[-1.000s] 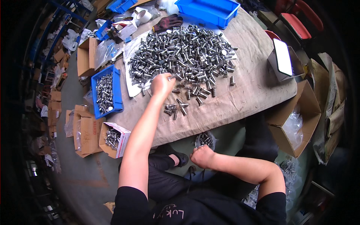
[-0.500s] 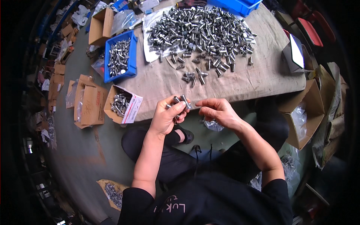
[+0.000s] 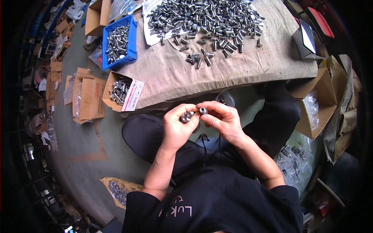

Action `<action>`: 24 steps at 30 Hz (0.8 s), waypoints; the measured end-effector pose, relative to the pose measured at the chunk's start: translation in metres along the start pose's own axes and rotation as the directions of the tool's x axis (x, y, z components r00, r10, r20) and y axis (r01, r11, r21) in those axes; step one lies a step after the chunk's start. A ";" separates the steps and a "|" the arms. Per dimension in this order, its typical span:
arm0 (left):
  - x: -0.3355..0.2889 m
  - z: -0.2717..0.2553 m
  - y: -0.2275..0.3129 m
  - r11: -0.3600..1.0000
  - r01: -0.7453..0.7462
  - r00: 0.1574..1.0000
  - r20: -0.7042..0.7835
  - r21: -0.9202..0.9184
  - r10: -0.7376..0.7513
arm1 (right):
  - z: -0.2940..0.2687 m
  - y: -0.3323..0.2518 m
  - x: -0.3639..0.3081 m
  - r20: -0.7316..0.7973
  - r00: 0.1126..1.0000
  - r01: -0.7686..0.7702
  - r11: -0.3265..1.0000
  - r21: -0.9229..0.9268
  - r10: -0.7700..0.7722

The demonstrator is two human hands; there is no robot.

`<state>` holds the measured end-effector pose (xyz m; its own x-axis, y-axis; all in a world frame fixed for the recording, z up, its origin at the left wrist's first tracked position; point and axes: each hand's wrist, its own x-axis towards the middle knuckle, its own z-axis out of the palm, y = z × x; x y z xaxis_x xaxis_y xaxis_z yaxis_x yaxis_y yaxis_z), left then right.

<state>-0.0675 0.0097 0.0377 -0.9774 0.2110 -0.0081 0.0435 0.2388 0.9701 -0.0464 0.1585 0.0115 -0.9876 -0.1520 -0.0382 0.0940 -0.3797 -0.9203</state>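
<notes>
Since the earlier frame the right hand [image 3: 227, 122] has come in against the left hand [image 3: 175, 126], its loosely spread fingers now pinched on a single fitting [image 3: 203, 111], while the bin, box and pile all sit higher in view. Leftmost, a carton [image 3: 88, 103] carries red lettering on its side. Next comes the blue bin [image 3: 133, 43], heaped with fittings, showing no writing that I can make out. Below it, the box [image 3: 110, 101] turns out a white flap with a red stripe and small print, too tiny to read. Left fingers curl around at least two held fittings [image 3: 185, 117], nearly closed; any more in the palm are hidden. Right thumb and fingers are almost together on their piece, its hollow end facing up, just in front of the tabletop [image 3: 248, 68] edge and apart from the pile [image 3: 210, 23]. For good handling, I would keep the left grip snug but light, turn one piece at a time by its sides, and leave the open end uncovered. Pale lettering, upside down, crosses the dark shirt [image 3: 233, 194]. Rightmost, another carton [image 3: 328, 91] shows no legible label.
</notes>
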 end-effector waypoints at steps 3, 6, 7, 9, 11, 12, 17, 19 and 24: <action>-0.006 0.004 0.007 0.970 -0.109 0.991 -0.055 0.219 0.124 | 0.004 0.005 -0.006 -0.029 1.000 0.002 0.999 0.053 0.000; -0.011 0.004 0.011 0.956 -0.082 0.990 -0.083 0.280 0.110 | 0.008 0.012 -0.012 -0.056 0.998 -0.023 0.994 0.110 0.030; -0.011 0.005 0.015 0.944 -0.085 0.991 -0.068 0.320 0.112 | 0.007 0.016 -0.012 -0.055 0.996 0.069 0.997 0.026 -0.068; -0.015 0.004 0.018 0.929 -0.082 0.993 -0.050 0.361 0.107 | 0.008 0.023 -0.015 -0.048 0.986 0.155 0.986 -0.054 -0.158; -0.018 0.004 0.018 0.914 -0.086 0.993 -0.038 0.396 0.110 | 0.008 0.027 -0.018 -0.084 0.977 0.186 0.978 -0.098 -0.195; -0.019 0.004 0.019 0.913 -0.083 0.994 -0.037 0.398 0.106 | 0.009 0.028 -0.019 -0.086 0.978 0.183 0.979 -0.095 -0.191; -0.027 0.000 0.019 0.897 -0.060 0.998 0.018 0.437 0.058 | 0.010 0.020 -0.026 -0.034 0.985 0.160 0.971 -0.176 -0.168; -0.028 -0.001 0.021 0.897 -0.045 0.999 0.039 0.440 0.031 | 0.009 0.017 -0.028 -0.021 0.989 0.143 0.970 -0.196 -0.149; -0.034 -0.002 0.022 0.875 -0.010 0.993 0.107 0.485 -0.048 | 0.005 0.022 -0.030 0.059 0.991 0.126 0.979 -0.161 -0.117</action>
<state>-0.0336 0.0058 0.0595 -0.9506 0.2996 -0.0811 0.1477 0.6664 0.7308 -0.0140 0.1496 -0.0058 -0.9828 -0.1596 0.0931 -0.0522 -0.2434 -0.9685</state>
